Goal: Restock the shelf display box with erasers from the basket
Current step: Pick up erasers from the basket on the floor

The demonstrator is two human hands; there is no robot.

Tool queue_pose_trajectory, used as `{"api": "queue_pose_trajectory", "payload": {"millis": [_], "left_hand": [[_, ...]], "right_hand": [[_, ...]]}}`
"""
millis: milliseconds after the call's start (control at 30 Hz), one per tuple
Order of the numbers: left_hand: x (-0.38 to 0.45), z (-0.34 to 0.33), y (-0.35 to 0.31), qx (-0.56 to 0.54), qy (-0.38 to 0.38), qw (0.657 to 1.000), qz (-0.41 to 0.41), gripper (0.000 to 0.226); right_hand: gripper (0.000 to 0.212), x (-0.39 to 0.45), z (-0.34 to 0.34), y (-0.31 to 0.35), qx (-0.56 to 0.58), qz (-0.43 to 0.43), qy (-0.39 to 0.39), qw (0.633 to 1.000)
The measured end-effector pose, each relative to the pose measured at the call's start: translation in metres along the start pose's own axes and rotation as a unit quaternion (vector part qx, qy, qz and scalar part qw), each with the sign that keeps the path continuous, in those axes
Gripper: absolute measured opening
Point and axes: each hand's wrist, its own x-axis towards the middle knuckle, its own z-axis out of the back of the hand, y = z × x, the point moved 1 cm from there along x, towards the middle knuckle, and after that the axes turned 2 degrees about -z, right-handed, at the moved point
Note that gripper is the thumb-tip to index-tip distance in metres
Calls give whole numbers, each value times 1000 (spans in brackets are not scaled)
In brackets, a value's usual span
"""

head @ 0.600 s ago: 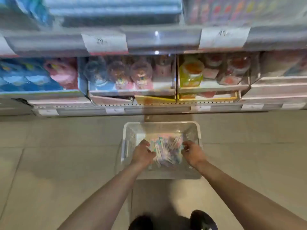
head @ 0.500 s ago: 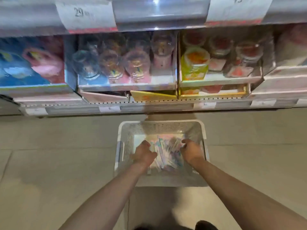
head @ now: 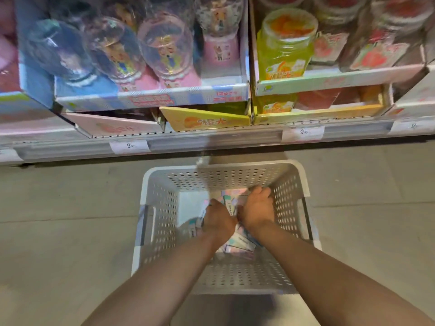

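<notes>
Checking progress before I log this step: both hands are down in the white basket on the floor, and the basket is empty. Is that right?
Not quite. The head view shows both the left hand and right hand down in the white basket on the floor, but the basket is not empty: a pile of small packaged erasers lies in it, under and around the hands.

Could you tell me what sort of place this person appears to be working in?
Most likely a retail shop aisle, perhaps stationery or gifts. Price tags line the shelf edge, cardboard display boxes hold packaged goods, and both hands reach into a white stock basket on the tiled floor.
</notes>
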Motion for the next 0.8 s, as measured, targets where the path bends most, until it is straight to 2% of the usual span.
{"api": "queue_pose_trajectory", "payload": {"millis": [100,167,333,400,467,533,600,700,800], "left_hand": [[3,2,2,-16,17,1000,5,74],[5,6,2,-25,30,999,14,64],[10,8,0,11,70,997,-11,36],[10,6,1,3,88,996,-10,34],[10,5,2,-13,96,995,-10,30],[11,6,2,-20,97,995,-13,26],[11,9,3,-25,99,995,-13,25],[14,14,4,-58,102,993,3,24],[19,20,4,-98,92,990,33,29]], "right_hand": [[60,-4,0,3,47,-49,23,997],[65,-8,1,5,92,-92,39,991],[54,-8,-7,12,188,-115,62,973],[44,-7,-6,13,204,-118,69,969],[9,-8,-3,12,223,-108,92,965],[20,-9,-1,13,223,-88,114,964],[8,-8,0,13,218,-83,130,964],[23,-7,1,13,211,-75,135,965],[25,-10,2,9,200,-51,121,971]]}}
